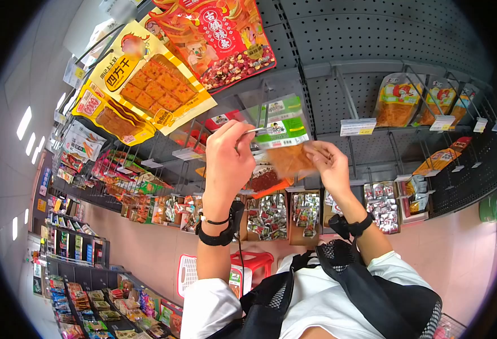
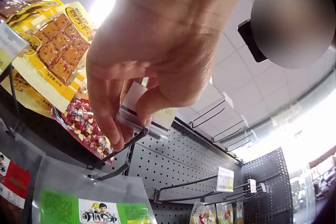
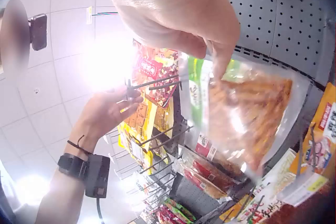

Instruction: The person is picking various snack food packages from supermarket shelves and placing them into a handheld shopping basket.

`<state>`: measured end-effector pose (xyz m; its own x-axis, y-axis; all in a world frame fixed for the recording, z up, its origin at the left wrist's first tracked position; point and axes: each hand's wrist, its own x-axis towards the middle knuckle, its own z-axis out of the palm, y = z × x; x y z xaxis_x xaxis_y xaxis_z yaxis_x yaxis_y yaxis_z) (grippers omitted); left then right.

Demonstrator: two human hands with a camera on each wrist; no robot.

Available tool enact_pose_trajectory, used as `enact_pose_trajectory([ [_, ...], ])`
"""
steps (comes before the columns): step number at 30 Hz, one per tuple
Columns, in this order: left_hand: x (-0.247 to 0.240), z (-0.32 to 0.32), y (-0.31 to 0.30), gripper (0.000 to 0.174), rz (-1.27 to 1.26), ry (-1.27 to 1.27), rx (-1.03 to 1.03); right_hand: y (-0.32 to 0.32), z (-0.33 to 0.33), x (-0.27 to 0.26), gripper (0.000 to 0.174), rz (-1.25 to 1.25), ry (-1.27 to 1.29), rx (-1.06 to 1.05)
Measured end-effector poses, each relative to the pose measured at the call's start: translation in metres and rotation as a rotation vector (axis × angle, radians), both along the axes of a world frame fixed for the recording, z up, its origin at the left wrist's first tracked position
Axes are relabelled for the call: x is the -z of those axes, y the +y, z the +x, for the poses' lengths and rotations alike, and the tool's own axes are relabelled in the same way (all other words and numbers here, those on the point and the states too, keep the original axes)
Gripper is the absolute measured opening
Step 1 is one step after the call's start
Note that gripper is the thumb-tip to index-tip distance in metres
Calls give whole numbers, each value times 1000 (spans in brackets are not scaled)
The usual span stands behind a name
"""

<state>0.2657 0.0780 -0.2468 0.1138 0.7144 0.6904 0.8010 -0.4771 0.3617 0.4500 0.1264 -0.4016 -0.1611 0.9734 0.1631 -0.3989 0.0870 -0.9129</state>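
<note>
My left hand point(image 1: 228, 158) pinches a clear price-tag holder point(image 2: 164, 120) at the front end of a metal display hook. Its thumb and fingers close around the holder in the left wrist view. By its edge, my right hand point(image 1: 332, 166) holds a clear snack bag point(image 3: 247, 116) with orange-brown strips inside and a green-and-white label. The bag's top lies at the hook, just below and right of my left hand. Another bag with a matching green label point(image 1: 285, 105) hangs behind it on the hook.
Large yellow point(image 1: 152, 85) and red snack packs point(image 1: 220, 39) hang at upper left. More hooks with tags and bags point(image 1: 398, 101) stick out from the grey perforated panel point(image 1: 372, 34) on the right. Boxes of small packets point(image 1: 266, 217) stand below, near a red stool point(image 1: 257, 263).
</note>
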Motion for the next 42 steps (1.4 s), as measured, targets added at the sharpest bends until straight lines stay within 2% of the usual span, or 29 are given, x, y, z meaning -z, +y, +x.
enact_pose_trajectory([
  [3,-1,1,0,9,-21,-52,6,1,-1,11,29,161,58,67],
  [5,5,0,-2,9,-10,-57,13,-9,4,13,29,117,-118,72],
  [6,11,-1,-6,10,-14,-71,3,-16,8,23,29,111,-160,-14],
  [9,15,2,-13,12,31,-30,-1,-32,10,40,19,139,-416,-89],
  [10,13,3,-12,12,43,7,-9,-35,10,31,19,190,-614,-95],
  [11,11,4,-8,12,63,-7,12,-39,7,26,19,178,-624,-114],
  [13,15,4,-9,11,67,-10,4,-50,7,23,25,395,-898,-193],
  [14,19,3,-12,11,51,-32,-10,-55,7,36,36,414,-922,-267],
  [15,20,2,-10,13,78,0,-5,-56,5,51,36,410,-937,-275],
  [17,22,2,-9,14,101,14,-4,-60,3,71,49,622,-1133,-274],
  [18,22,3,-9,15,122,16,0,-63,0,67,60,550,-1224,-368],
  [19,23,2,-11,15,143,19,4,-65,-1,69,60,553,-1240,-380],
  [20,27,0,-15,29,34,-50,38,-66,-2,72,61,584,-1289,-359],
  [21,29,-1,-20,29,38,-63,30,-65,-3,75,62,620,-1332,-334],
  [23,34,-4,-36,49,59,5,109,-66,-6,77,63,609,-1349,-340],
  [24,43,-9,-54,61,-87,-136,149,-65,-7,77,66,627,-1410,-340],
  [25,58,-18,-69,62,-152,-242,124,-65,-9,76,68,647,-1472,-338],
  [26,76,-28,-84,56,-183,-331,71,-66,-11,73,70,620,-1482,-325],
  [28,129,-68,-126,47,-417,-408,-35,-73,-12,77,70,662,-1509,-338],
  [30,190,-98,-176,36,-687,-591,-211,-78,-14,81,70,641,-1598,-334],
  [32,271,-131,-231,31,-825,-485,-294,-75,-9,84,70,726,-1618,-308],
  [33,285,-141,-247,31,-929,-475,-352,-68,-3,80,68,696,-1631,-297],
  [34,331,-154,-268,32,-968,-398,-459,-64,2,71,68,647,-1696,-266],
  [35,360,-162,-292,32,-982,-432,-501,-60,6,69,69,628,-1714,-258],
  [37,411,-161,-354,32,-1403,-195,-734,-66,1,63,70,645,-1747,-325],
  [39,475,-150,-418,32,-1397,-772,-908,-73,-6,54,72,593,-1808,-298],
  [40,446,-131,-424,34,-1381,-1197,-991,-72,-3,55,72,603,-1821,-320],
  [41,480,-132,-453,39,-1447,-1337,-903,-69,0,58,73,603,-1823,-309],
  [42,507,-128,-474,39,-1462,-1355,-898,-68,2,60,73,594,-1828,-291],
])
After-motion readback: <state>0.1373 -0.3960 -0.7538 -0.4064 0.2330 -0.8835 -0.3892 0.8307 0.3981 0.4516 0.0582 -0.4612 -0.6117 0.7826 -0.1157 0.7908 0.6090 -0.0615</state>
